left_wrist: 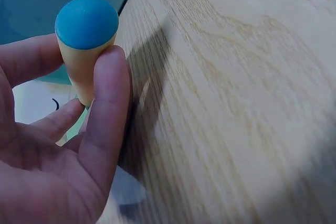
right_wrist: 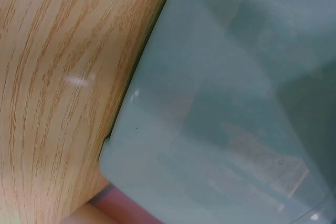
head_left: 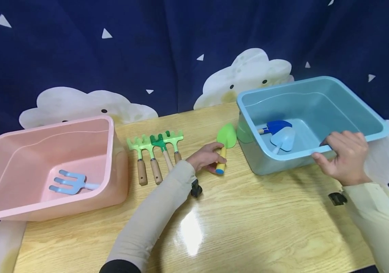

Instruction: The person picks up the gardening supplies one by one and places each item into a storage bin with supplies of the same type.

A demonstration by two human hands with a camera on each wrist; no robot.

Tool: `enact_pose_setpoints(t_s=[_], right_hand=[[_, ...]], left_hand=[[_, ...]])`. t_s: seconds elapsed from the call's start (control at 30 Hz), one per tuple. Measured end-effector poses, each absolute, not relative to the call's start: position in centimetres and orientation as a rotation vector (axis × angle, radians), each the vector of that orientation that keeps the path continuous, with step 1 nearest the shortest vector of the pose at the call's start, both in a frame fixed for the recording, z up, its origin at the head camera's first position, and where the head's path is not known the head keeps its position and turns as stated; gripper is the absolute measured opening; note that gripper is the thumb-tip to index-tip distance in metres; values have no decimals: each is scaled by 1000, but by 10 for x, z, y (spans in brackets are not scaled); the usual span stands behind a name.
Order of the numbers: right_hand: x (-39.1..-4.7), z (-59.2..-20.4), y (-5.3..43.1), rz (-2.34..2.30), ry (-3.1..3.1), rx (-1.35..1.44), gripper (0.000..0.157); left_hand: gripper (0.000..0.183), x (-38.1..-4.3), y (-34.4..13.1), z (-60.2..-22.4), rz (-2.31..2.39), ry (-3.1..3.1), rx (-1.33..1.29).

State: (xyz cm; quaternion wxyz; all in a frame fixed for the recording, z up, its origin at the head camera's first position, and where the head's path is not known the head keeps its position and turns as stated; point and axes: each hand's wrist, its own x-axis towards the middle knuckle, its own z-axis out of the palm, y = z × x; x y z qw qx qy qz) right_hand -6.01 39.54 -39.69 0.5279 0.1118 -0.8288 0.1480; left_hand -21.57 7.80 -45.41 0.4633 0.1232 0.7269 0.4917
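My left hand [head_left: 208, 157] pinches the yellow handle [left_wrist: 81, 69] of a toy trowel with a light green blade [head_left: 226, 135]. In the left wrist view, thumb and fingers close around the handle just below its blue end cap [left_wrist: 87, 22]. At the right, my right hand [head_left: 347, 157] grips the near rim of a blue tub [head_left: 303, 153], fingers over the edge and thumb outside. Inside that tub lie a dark blue trowel [head_left: 278, 126] and a light blue trowel [head_left: 284, 138]. The right wrist view shows only the tub's outer wall [right_wrist: 210, 103] beside the tabletop.
A pink tub [head_left: 118, 178] stands at the left, holding a light blue toy fork [head_left: 73, 182]. Several green toy rakes with wooden handles [head_left: 142, 172] lie in a row between the tubs. Behind the wooden table [head_left: 242, 223] hangs a dark blue curtain [head_left: 146, 45].
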Motion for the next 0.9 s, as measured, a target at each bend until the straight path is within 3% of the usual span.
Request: enact_pose_setpoints(t_s=[0.9], right_hand=[[-60,-395,395,343,-1959,258,88]], left_hand=[[79,-211,78,-453,1188,1774,363]])
